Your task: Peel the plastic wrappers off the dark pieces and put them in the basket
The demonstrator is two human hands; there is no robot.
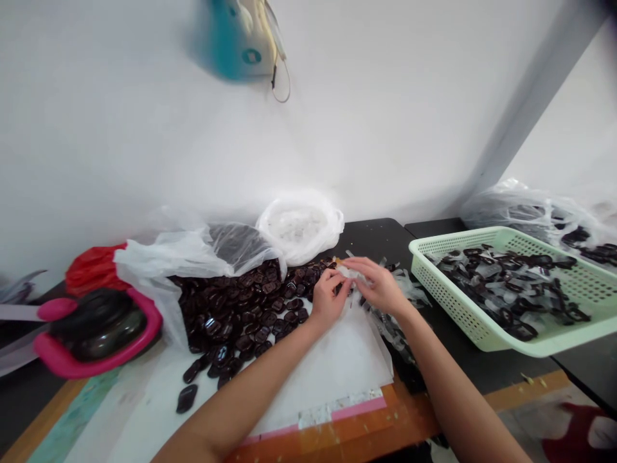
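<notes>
My left hand point(329, 297) and my right hand point(378, 285) meet over the white sheet point(328, 370), fingertips almost touching. Both are closed in a pinch. Something small and whitish shows between them, but its kind is hidden by the fingers. To the left of my left hand spreads a heap of glossy dark brown oval pieces point(250, 308), spilling from a clear plastic bag point(168, 260). Beside and below my right hand lie loose clear strips with dark parts point(393, 328).
At right stands a pale green basket point(482, 344) holding dark pieces with clear strips. Behind it is another plastic bag point(520, 202). A white bag-lined bowl point(299, 222) sits at the back. Far left are a pink-rimmed dark object point(103, 328) and a red bag point(94, 270).
</notes>
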